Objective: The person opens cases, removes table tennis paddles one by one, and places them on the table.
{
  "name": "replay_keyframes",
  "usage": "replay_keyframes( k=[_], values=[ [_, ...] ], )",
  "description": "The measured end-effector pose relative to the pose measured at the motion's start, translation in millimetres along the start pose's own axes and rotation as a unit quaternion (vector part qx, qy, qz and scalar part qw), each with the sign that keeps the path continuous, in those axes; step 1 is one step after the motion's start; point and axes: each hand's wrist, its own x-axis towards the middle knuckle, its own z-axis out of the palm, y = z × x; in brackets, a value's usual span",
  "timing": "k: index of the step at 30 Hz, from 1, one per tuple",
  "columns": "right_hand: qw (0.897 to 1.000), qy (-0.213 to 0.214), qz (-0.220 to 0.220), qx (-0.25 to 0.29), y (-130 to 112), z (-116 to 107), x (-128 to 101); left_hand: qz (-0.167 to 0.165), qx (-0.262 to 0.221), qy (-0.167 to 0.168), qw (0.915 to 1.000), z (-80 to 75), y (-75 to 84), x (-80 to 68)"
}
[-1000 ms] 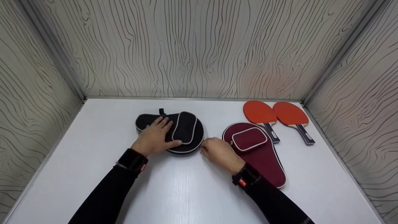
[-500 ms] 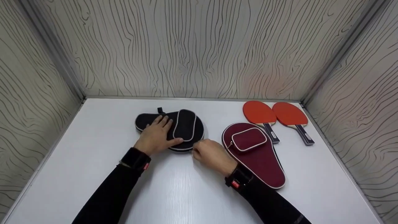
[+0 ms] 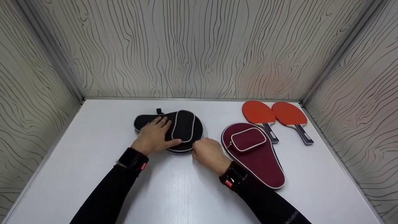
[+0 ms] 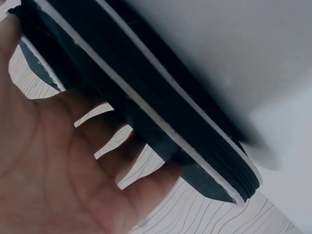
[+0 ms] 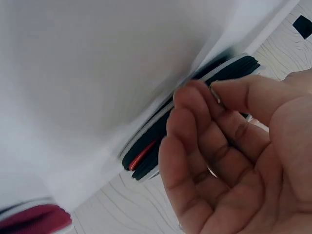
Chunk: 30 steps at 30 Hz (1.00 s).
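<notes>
A black table tennis racket case (image 3: 197,126) with white piping lies flat on the table, its narrow end to the left. Spread fingers of my left hand (image 3: 151,137) rest on top of it, the thumb reaching towards its raised pocket; the left wrist view shows the zip seam (image 4: 180,105) along its side. At the case's near right edge is my right hand (image 3: 210,154), fingers curled. A small metal zipper pull (image 5: 216,95) is pinched between its thumb and index finger. Through a gap in the zip shows a red edge (image 5: 142,155) inside the case.
To the right lies a maroon racket case (image 3: 259,165) with a small pocket, close to my right wrist. Behind it are two table tennis rackets with red rubber, one racket (image 3: 258,112) beside the other racket (image 3: 289,114). A patterned wall (image 3: 199,49) bounds the table's back.
My right hand has moved left along the case's near edge, mostly in the first half second. The left hand stays on the case, which has barely shifted.
</notes>
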Motion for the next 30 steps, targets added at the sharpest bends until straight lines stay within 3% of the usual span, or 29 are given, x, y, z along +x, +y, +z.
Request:
replay_keyframes(
  k=[6, 13, 18, 25, 30],
  values=[
    [0.999, 0.027, -0.011, 0.018, 16.3, -0.5, 3.7, 0.019, 0.054, 0.002, 0.9984, -4.3, -3.6, -3.7],
    [0.997, 0.071, -0.005, 0.014, 45.7, 20.3, 17.1, 0.042, 0.040, -0.001, 0.9983, -7.7, -10.0, -10.9],
    [0.998, 0.053, 0.018, 0.009, 36.2, 0.5, 19.5, 0.055, 0.013, -0.007, 0.9984, -9.6, -17.6, -17.8],
    [0.998, 0.030, 0.061, -0.012, 44.3, 4.5, 36.0, 0.071, -0.033, -0.011, 0.9968, -13.7, -22.1, -28.6],
    [0.995, -0.012, 0.099, 0.003, 46.0, -1.8, 45.9, 0.096, -0.030, -0.013, 0.9949, -14.6, -22.0, -36.6]
  ],
)
